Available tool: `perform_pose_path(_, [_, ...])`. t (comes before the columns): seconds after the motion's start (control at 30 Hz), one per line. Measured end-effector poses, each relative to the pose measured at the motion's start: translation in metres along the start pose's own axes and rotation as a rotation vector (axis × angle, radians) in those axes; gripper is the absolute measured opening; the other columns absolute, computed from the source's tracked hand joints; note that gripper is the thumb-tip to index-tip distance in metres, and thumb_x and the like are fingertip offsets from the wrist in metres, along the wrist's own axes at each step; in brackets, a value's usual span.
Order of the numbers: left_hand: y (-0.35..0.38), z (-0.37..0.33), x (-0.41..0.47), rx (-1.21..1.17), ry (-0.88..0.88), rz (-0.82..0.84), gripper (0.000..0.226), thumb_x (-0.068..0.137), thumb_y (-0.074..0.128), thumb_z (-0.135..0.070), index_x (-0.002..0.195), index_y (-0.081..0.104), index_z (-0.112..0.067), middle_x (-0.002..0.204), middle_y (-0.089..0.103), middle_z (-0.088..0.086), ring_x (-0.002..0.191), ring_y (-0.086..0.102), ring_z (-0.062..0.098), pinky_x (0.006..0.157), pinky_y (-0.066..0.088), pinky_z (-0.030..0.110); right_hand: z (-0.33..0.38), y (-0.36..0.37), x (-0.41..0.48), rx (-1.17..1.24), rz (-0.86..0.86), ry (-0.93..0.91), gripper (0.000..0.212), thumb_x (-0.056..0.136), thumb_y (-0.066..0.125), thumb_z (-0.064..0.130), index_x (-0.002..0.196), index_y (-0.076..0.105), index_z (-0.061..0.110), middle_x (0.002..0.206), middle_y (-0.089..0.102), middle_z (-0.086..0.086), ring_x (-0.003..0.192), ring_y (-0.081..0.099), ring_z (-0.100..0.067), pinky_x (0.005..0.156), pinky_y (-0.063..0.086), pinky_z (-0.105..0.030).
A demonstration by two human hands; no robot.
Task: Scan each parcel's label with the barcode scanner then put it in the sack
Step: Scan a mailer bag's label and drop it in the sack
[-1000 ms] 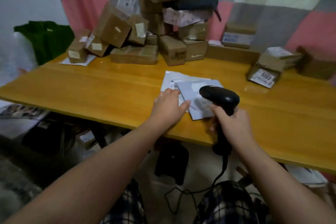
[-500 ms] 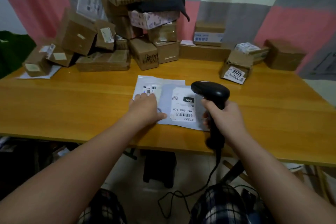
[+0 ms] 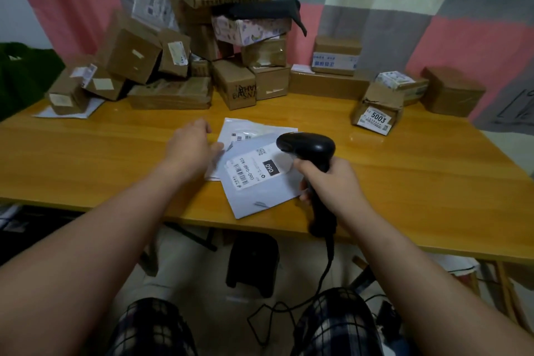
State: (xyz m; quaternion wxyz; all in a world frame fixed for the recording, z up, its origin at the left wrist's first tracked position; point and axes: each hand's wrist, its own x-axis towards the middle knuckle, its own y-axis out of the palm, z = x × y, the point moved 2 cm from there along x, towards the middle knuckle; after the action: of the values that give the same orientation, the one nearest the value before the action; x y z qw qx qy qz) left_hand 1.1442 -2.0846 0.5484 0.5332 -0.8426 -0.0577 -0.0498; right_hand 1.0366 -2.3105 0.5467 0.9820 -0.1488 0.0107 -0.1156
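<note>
The right hand [image 3: 332,182] is gripping the handle of a black handheld barcode scanner [image 3: 307,148], fingers wrapped tightly around it. The scanner's rounded head is hanging over the right part of a pale grey flat plastic mailer [image 3: 260,196], with its nose pointing left towards the parcel's white shipping label [image 3: 252,171]. That label is facing up, showing a barcode, a small square code and the number 060 in a dark block. A black cable [image 3: 326,266] is trailing from the bottom of the handle down towards the floor.

The pale grey mailer is lying flat near the front edge of the orange-brown wooden surface [image 3: 101,159], turned at an angle. It is overlapping a second white flat mailer [image 3: 260,130], which is lying just behind it and partly under it.

The left hand [image 3: 189,150] is resting at the left edge of the two mailers, its thumb touching the grey one's corner. The hand is blurred, so I cannot tell whether it is pinching the parcel or only pressing on it.

A pile of brown cardboard boxes [image 3: 173,92] is standing at the back left of the surface, and a small cardboard box labelled 5003 [image 3: 375,113] is sitting at the back right. A dark green fabric shape [image 3: 23,75] is showing at the far left edge.
</note>
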Motion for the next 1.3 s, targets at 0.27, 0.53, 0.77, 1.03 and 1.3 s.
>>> perform_pose_path(0.27, [-0.003, -0.005, -0.057, 0.120, -0.001, 0.401, 0.055, 0.093, 0.051, -0.053, 0.117, 0.061, -0.004, 0.119, 0.063, 0.017, 0.109, 0.057, 0.032, 0.061, 0.028, 0.030, 0.004, 0.016, 0.009, 0.010, -0.014, 0.067, 0.015, 0.085, 0.066, 0.034, 0.076, 0.060, 0.024, 0.079, 0.062, 0.004, 0.075, 0.057, -0.011, 0.067, 0.042, -0.029])
perform_pose_path(0.53, [-0.003, -0.006, -0.068, -0.151, -0.030, 0.443, 0.051, 0.091, 0.060, -0.044, 0.129, 0.053, -0.009, 0.128, 0.059, 0.011, 0.115, 0.055, 0.028, 0.067, 0.032, 0.022, 0.000, 0.028, 0.005, -0.182, 0.167, 0.126, 0.021, 0.082, 0.067, 0.042, 0.082, 0.064, 0.021, 0.085, 0.065, 0.003, 0.085, 0.060, -0.016, 0.073, 0.044, -0.032])
perform_pose_path(0.77, [0.014, 0.014, -0.071, -0.571, -0.253, 0.588, 0.024, 0.087, 0.070, -0.019, 0.076, 0.061, 0.001, 0.064, 0.067, 0.011, 0.042, 0.056, 0.010, 0.051, 0.054, 0.021, 0.005, 0.048, -0.009, -0.191, 0.191, 0.087, 0.032, 0.084, 0.066, 0.046, 0.106, 0.066, 0.023, 0.098, 0.065, 0.005, 0.095, 0.059, -0.016, 0.072, 0.043, -0.028])
perform_pose_path(1.03, [0.005, 0.052, -0.054, -0.540, -0.313, 0.151, 0.023, 0.088, 0.061, -0.010, 0.066, 0.054, -0.014, 0.066, 0.060, 0.008, 0.061, 0.051, 0.022, 0.062, 0.043, 0.028, 0.008, 0.053, -0.017, 0.059, 0.144, 0.045, 0.015, 0.087, 0.068, 0.039, 0.097, 0.060, 0.031, 0.087, 0.059, 0.020, 0.083, 0.052, 0.005, 0.066, 0.041, -0.016])
perform_pose_path(1.3, [0.009, 0.054, -0.048, -0.432, -0.339, 0.239, 0.044, 0.079, 0.075, -0.042, 0.092, 0.054, -0.006, 0.082, 0.060, 0.012, 0.070, 0.055, 0.026, 0.055, 0.038, 0.030, 0.008, 0.068, -0.017, 0.127, 0.165, 0.049, 0.020, 0.091, 0.064, 0.028, 0.087, 0.064, 0.008, 0.068, 0.065, -0.012, 0.059, 0.060, -0.024, 0.063, 0.052, -0.038])
